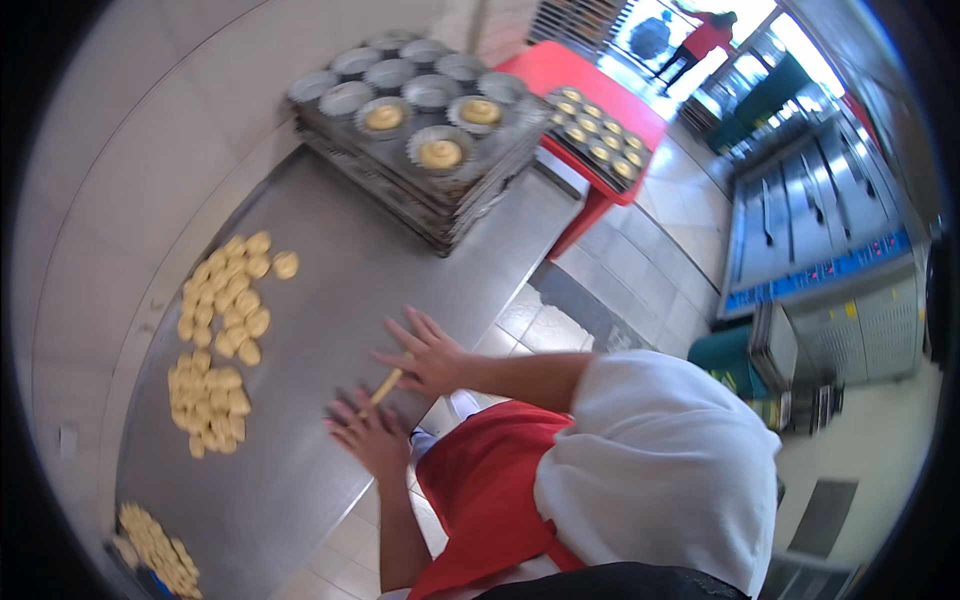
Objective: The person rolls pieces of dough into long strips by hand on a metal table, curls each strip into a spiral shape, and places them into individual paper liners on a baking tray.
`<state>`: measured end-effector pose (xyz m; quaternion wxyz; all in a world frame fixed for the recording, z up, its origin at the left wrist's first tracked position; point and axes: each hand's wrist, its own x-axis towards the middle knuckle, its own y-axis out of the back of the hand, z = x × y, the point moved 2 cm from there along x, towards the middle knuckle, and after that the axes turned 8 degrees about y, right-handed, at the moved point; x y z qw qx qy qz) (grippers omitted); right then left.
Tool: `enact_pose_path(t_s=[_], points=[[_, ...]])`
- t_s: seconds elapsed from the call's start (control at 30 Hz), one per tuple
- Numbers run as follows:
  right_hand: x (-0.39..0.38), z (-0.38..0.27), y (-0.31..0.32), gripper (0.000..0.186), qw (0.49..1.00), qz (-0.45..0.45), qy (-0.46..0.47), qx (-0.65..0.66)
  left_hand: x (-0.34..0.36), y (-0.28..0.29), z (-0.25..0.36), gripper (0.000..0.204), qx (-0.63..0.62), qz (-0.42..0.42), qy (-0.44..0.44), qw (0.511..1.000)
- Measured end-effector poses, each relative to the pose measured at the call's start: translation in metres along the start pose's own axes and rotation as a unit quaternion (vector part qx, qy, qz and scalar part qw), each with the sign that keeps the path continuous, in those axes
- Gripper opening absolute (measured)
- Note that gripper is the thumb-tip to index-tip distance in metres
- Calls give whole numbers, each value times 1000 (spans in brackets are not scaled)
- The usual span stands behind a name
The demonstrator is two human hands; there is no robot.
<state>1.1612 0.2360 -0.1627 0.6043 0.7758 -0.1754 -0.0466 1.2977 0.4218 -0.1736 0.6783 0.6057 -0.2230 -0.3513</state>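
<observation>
A thin dough strip [388, 384] lies slantwise on the metal table [330, 240], near its front edge, running between my two hands. My right hand [430, 355] rests at its upper end with fingers spread, palm down. At the lower end is my left hand [368, 430], its fingers also stretched out and slightly blurred. Both palms hide the strip's ends. Left of my hands lie two groups of small dough pieces, an upper group [225, 300] and a lower group [208, 403]. More elongated dough pieces [160, 550] are heaped in the near left corner.
Stacked baking trays [420, 190] at the table's far end carry fluted molds [432, 92], a few with coiled dough inside. Beyond, a red table [640, 100] bears a tray of filled molds [600, 135]. An oven [815, 210] stands at right; a person [700, 42] is near the doorway.
</observation>
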Motion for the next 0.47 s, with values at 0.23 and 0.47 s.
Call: enact_pose_path(t_s=[0.23, 0.47], points=[[107, 73, 7, 81, 991, 61, -111, -47, 140, 24, -2, 75, 35, 84, -28, 995], [-43, -11, -5, 73, 994, -106, 6, -15, -5, 11, -54, 92, -136, -139, -156, 969]])
